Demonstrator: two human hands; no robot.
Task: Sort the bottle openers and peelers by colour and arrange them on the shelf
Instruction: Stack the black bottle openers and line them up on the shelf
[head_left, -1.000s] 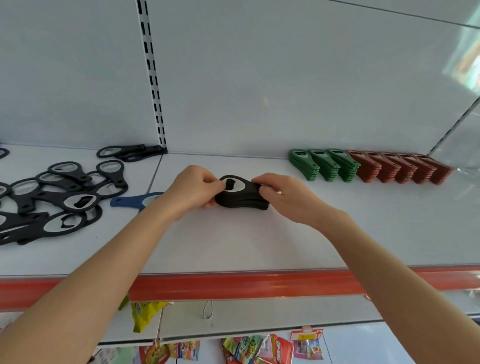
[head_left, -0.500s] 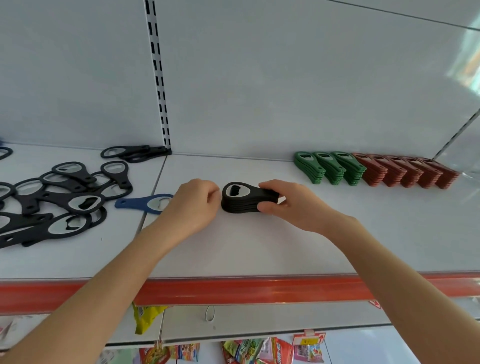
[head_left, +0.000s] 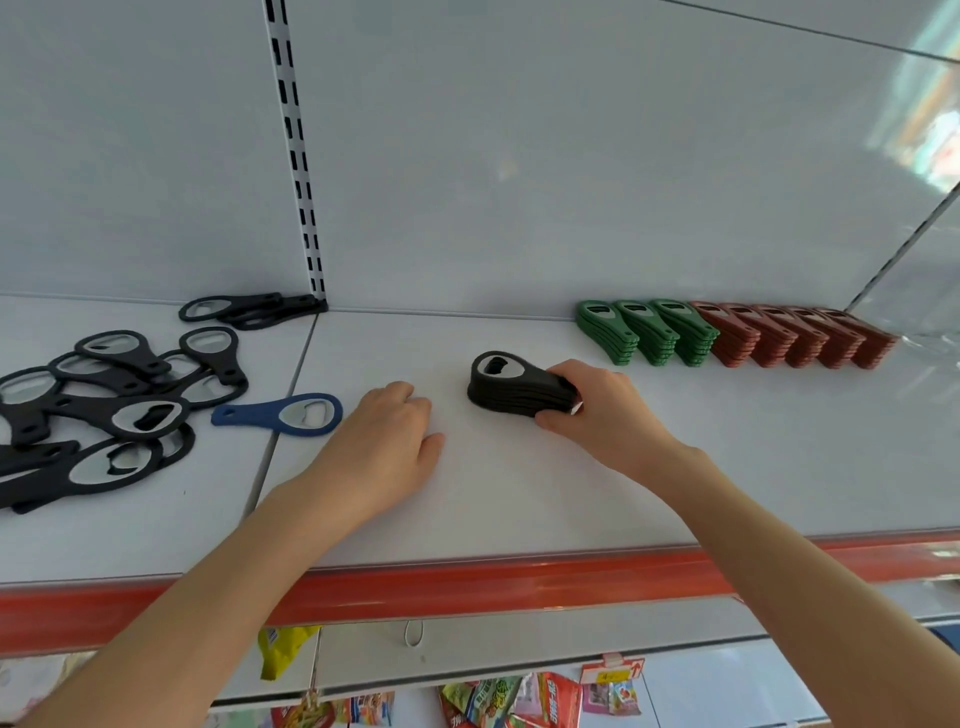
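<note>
On the white metal shelf (head_left: 519, 509), the right hand (head_left: 597, 410) grips a neat stack of black plastic bottle openers (head_left: 506, 389), fingers curled round its narrow end. Left of that stack the left hand (head_left: 384, 441) rests, fingers loosely bent, holding nothing; a blue bottle opener (head_left: 280, 413) lies further left.

Bright, even light; soft shadows, wide-angle bending at edges.

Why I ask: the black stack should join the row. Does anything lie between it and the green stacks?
Nothing visible does. The right hand grips the black stack, and only bare shelf lies between it and the nearest green stack.
</note>
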